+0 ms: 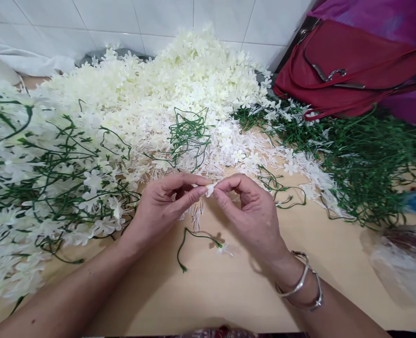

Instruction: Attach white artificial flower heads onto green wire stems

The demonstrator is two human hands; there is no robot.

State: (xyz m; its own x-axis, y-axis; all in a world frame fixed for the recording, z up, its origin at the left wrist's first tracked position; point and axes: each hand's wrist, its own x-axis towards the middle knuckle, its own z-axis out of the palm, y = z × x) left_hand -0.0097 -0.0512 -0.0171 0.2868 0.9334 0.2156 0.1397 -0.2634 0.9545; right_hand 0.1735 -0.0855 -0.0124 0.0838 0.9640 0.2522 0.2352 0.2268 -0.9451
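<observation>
The left hand (163,202) and right hand (252,211) each had thumb and forefinger pinched on a small white flower (210,190), held between them above the table (151,300). Nearer the body lay a green stem (185,230); beyond the hands rose a flower heap (193,70), with finished sprays (91,180) left and a red bag (351,65) right.

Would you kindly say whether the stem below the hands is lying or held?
Lying: the stem rests on the table, apart from left hand and right hand.

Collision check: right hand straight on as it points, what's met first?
The right hand would first meet the white flower piece it seems to pinch, then probably the left hand; depth is unclear.
</observation>
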